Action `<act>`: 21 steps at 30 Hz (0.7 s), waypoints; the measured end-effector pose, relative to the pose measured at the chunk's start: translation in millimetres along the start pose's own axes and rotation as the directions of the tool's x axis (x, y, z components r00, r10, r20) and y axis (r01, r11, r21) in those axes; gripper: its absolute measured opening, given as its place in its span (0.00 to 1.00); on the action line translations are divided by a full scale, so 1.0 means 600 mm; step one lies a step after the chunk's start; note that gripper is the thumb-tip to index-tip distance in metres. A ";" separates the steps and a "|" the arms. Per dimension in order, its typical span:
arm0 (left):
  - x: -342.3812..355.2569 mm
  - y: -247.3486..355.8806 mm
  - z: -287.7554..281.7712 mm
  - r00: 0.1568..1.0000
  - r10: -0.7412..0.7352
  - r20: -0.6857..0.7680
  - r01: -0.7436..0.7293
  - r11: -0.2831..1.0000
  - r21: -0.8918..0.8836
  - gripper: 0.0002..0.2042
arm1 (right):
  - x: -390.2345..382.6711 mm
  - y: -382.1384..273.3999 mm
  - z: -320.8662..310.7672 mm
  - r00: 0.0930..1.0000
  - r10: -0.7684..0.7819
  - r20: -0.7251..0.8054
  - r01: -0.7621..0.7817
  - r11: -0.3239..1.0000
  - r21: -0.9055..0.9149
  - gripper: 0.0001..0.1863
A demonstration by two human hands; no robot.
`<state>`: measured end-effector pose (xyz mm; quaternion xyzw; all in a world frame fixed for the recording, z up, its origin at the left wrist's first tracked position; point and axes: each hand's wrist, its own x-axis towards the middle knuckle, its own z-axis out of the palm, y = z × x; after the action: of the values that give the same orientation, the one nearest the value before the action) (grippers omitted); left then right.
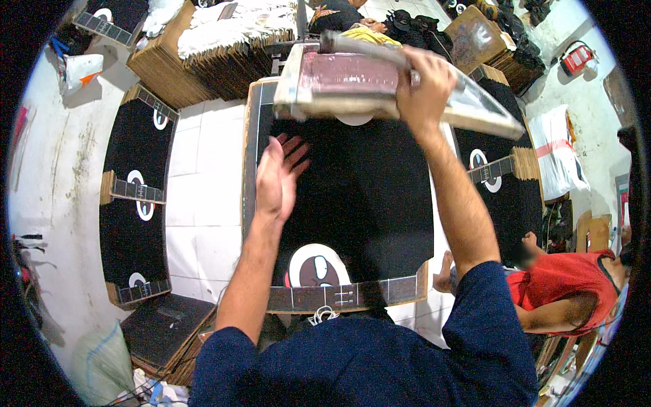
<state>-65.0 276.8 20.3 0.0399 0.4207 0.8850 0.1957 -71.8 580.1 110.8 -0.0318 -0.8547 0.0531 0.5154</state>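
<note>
At the far end of the board in front of me, my right hand (pixel 427 88) is closed on a screen-printing frame (pixel 352 74) with a wooden border and a pinkish mesh. The frame is tilted and blurred by motion; a long bar (pixel 369 47) lies along its upper side. My left hand (pixel 277 178) is held over the board's left side, fingers spread, holding nothing. Black fabric (pixel 359 190) covers the board (pixel 252 149). A round white, brown and black eye print (pixel 317 266) shows at its near end, and part of another white print (pixel 354 119) shows under the frame.
More boards with black fabric (pixel 125 237) and eye prints stand left and right (pixel 495 129). Stacked boards with white cloth (pixel 224 44) are at the back. A person in a red top (pixel 566 292) sits at the right. A dark board stack (pixel 159 325) is near left.
</note>
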 end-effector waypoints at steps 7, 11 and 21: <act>0.013 -0.130 0.007 0.673 -0.500 -0.544 0.255 0.848 -0.464 0.39 | -0.221 -0.020 0.036 0.990 0.061 0.127 -0.073 0.993 0.091 0.15; -0.026 -0.227 -0.096 0.650 -0.392 -0.651 0.436 0.894 -0.102 0.39 | -0.250 0.038 0.112 0.899 0.107 0.424 -0.137 0.990 0.041 0.22; -0.015 -0.264 -0.191 0.926 0.312 0.215 -0.131 -0.268 0.955 0.60 | -0.151 0.150 0.387 0.775 0.080 0.627 0.044 0.983 -0.180 0.24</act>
<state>-33.9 280.3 -172.9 0.2013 0.9429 0.2455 -0.1004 -234.9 646.3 -87.6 -0.0680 -0.9787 -0.0139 0.1930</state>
